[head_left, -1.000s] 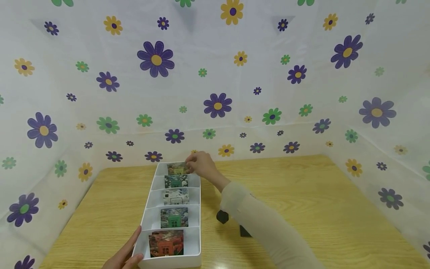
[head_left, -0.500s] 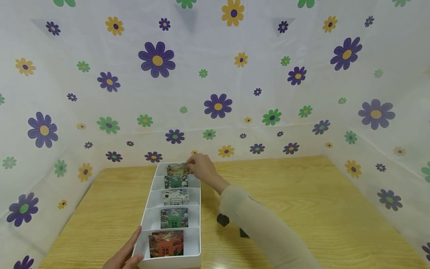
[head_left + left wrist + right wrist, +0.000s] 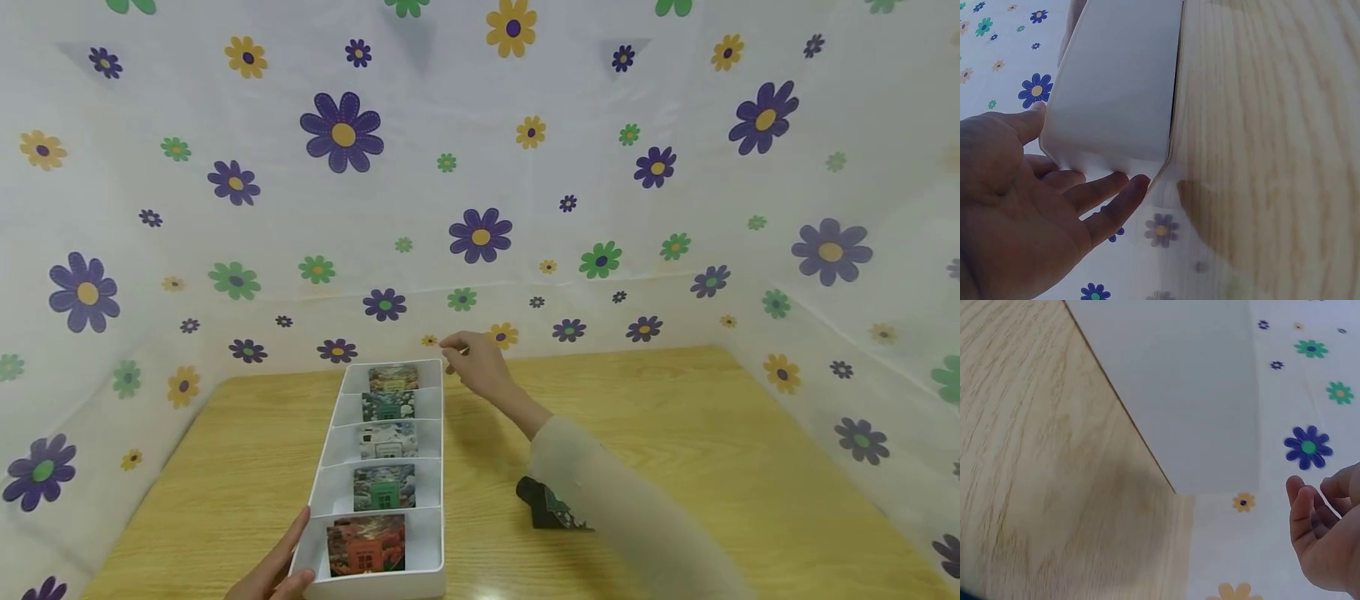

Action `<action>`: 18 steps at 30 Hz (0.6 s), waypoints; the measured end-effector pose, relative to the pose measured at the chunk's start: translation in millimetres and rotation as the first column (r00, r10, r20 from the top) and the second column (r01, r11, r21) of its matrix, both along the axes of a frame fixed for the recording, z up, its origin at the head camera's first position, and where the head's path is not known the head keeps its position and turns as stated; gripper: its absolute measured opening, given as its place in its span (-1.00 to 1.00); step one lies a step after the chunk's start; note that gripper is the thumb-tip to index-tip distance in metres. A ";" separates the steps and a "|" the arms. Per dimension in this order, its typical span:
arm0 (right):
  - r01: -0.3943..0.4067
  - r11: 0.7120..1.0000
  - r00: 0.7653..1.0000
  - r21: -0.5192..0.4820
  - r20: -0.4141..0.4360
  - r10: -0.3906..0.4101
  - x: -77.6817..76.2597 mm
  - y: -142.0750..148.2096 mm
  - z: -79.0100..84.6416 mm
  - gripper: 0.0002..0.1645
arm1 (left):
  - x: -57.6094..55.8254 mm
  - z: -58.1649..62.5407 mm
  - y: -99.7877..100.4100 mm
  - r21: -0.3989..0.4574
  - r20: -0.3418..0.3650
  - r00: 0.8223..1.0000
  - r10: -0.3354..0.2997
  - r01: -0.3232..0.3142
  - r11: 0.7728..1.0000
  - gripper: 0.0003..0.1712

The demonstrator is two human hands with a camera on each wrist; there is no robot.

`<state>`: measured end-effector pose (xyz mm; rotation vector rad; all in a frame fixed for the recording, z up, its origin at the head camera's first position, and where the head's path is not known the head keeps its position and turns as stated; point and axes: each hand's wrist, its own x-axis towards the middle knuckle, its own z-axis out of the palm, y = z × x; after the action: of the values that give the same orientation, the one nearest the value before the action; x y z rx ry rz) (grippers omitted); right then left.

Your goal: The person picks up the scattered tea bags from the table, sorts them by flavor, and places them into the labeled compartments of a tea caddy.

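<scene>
A long white divided box [image 3: 442, 467] lies on the table, pointing away from me. Each of its several compartments holds printed paper sachets: red ones [image 3: 366, 546] nearest, green ones [image 3: 384, 487] behind, pale ones [image 3: 387, 440] in the middle, dark green ones [image 3: 387, 406], then yellow-labelled ones [image 3: 392, 379] at the far end. My left hand [image 3: 273, 562] touches the near left corner with its thumb and fairly straight fingers, as the left wrist view also shows. Beside the far right corner, my right hand [image 3: 483, 367] hovers with loosely bent fingers and nothing visible in them.
A dark object with a green floral print [image 3: 558, 510] lies right of the box, partly hidden by my right sleeve [image 3: 622, 508]. The wooden table [image 3: 712, 450] is enclosed by a flower-patterned white cloth [image 3: 555, 83] at the back and sides.
My right hand has left the sachets in the far compartment and drawn off to the right, out of the box. The left hand keeps its place at the near corner.
</scene>
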<state>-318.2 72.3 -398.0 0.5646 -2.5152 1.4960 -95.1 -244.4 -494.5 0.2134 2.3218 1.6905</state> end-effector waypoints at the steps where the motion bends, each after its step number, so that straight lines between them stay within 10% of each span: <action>1: 0.005 0.999 1.000 -0.036 0.023 -0.004 0.8 5.5 1.2 -0.73 | -0.3 0.8 0.0 -0.005 -0.003 1.000 -0.003 0.003 1.000 -0.14; 10: -0.004 0.979 0.984 -0.206 0.171 0.040 23.1 54.4 15.3 -0.65 | -1.4 -6.8 -5.3 -0.002 -0.078 0.995 -0.068 0.068 0.998 -0.09; 18: -0.022 0.990 0.971 -0.139 0.233 0.054 59.0 86.0 17.4 -0.58 | -0.2 -7.8 -4.1 0.005 -0.101 0.994 -0.052 0.053 0.999 -0.10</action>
<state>-259.2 158.3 -380.6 0.4394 -2.5572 1.8312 -95.3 -248.5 -502.4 0.3660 2.3593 1.7012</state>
